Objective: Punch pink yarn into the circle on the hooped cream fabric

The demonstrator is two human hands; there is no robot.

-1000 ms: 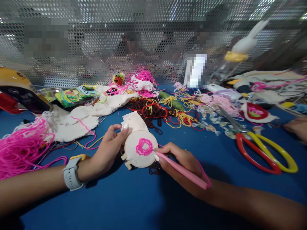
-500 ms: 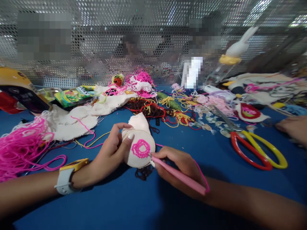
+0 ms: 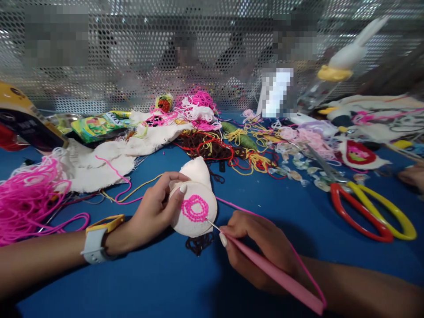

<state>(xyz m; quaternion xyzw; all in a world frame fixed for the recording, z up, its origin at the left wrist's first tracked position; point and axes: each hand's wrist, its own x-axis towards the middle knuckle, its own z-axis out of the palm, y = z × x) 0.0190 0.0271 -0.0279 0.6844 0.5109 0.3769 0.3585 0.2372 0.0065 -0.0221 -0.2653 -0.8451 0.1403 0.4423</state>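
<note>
We record the hoop (image 3: 179,221) at the middle of the blue surface (image 3: 149,287), held in the left hand, its round cloth face turned up and tilted towards us. A pink stitched ring (image 3: 195,216) sits on that face, and a flap of loose cloth (image 3: 198,170) points away beyond the far rim. The pink needle pen (image 3: 270,267) lies slantwise: its long axis runs from the metal tip, far and to the left, down to the butt end, near and to the right. We note the tip at the cloth, by the near right edge of the ring; whether it pierces we cannot tell. Left hand (image 3: 160,201): closed on the hoop's left side, thumb on the face, fingers curled at the rim, their ends hidden. Right hand (image 3: 260,247): pinched about the pen near its metal end, thumb and forefinger together. The two hands are apart, the hoop and needle between them. A pink strand (image 3: 306,271) comes off the butt end beside the right wrist. Dark brown yarn (image 3: 198,244) shows below the hoop's near edge.
</note>
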